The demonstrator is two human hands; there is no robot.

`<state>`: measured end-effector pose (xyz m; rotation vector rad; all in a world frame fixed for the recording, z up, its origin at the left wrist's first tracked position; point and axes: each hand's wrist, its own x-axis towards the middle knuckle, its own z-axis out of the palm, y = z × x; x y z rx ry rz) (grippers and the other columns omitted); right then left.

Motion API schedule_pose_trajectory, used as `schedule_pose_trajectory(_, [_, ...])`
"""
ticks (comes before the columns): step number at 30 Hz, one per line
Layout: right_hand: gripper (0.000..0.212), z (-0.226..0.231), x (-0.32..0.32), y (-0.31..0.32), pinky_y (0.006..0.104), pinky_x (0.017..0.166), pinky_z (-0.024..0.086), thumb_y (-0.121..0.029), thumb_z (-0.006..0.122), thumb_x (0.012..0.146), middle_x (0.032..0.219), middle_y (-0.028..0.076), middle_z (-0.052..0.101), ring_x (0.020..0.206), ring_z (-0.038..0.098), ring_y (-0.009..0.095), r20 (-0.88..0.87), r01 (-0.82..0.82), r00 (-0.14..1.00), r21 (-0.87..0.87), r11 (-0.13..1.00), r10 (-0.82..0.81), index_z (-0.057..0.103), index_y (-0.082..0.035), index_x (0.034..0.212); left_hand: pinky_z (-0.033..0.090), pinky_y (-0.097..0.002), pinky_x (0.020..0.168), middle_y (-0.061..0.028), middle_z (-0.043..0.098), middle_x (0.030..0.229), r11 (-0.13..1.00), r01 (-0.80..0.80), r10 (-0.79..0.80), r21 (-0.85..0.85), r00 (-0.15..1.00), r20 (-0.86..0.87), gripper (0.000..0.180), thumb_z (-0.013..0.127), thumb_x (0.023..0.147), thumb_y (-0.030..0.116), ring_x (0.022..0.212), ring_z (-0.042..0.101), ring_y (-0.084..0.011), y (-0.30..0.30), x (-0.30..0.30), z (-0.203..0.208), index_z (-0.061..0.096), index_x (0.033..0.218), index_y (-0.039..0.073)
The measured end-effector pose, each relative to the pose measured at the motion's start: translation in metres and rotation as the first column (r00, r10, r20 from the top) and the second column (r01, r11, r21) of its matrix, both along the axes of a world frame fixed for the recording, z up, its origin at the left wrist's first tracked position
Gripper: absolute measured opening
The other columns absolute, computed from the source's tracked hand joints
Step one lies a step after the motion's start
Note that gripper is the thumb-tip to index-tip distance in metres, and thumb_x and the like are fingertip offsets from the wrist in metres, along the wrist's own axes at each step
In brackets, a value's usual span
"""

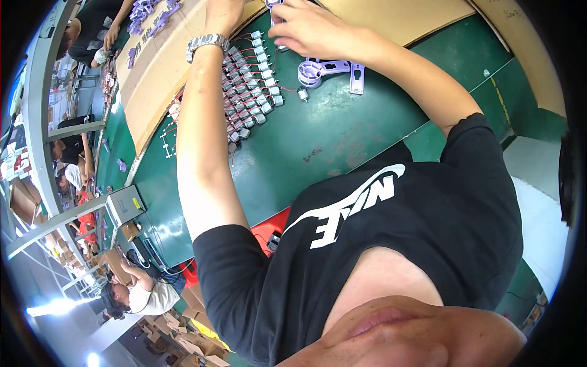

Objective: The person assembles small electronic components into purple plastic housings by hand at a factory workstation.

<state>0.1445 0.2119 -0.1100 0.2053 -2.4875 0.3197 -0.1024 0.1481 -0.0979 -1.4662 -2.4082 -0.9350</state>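
Note:
My left hand (225, 13), with a metal-band watch at its wrist, reaches to the top edge, where its fingers are cut off. To its right, my right hand (312, 25) has curled fingers at a purple plastic part (274, 3), only partly in view. Below the right hand lies another purple plastic part (310, 73) with a round, spoked end and a flat arm. A small silver motor (303, 94) sits beside it, a red wire running from it. Between my forearms, many small motors (247, 92) with red wires lie in slanting rows on the green table (318, 131).
A cardboard sheet (147, 79) borders the motors on the left, with purple parts (145, 15) piled on its far end. More cardboard (397, 18) lies at the far right. A grey box (125, 203) stands near the table's left side. Several people work beyond a metal frame (40, 92).

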Motion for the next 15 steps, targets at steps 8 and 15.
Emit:
schedule_pose_trajectory(8, [0.019,-0.011,0.002,-0.006,0.0429,0.095,0.039,-0.027,0.076,0.085,0.112,0.005,0.063,0.120,0.048,0.027,0.189,0.059,0.980,-0.017,0.998,-0.055,0.076,-0.013,0.098,0.052,-0.0485,0.097,-0.0227,0.074,0.110,0.924,-0.197,0.152,-0.328,0.976,-0.158,0.066,0.065,0.087,0.066,0.107,0.069,-0.0430,0.022,0.012,-0.010,0.075,0.113,0.006])
schedule_pose_trajectory(15, [0.023,-0.006,-0.010,-0.002,0.0394,0.085,0.047,-0.019,0.076,0.084,0.098,0.006,0.067,0.107,0.060,0.024,0.125,-0.016,0.988,-0.472,0.882,0.085,0.062,-0.008,0.097,0.055,-0.0471,0.088,-0.0250,0.074,0.098,0.974,-0.194,0.185,-0.114,0.979,-0.086,0.035,0.068,0.089,0.032,0.098,0.073,-0.0370,0.007,-0.012,-0.015,0.077,0.112,0.008])
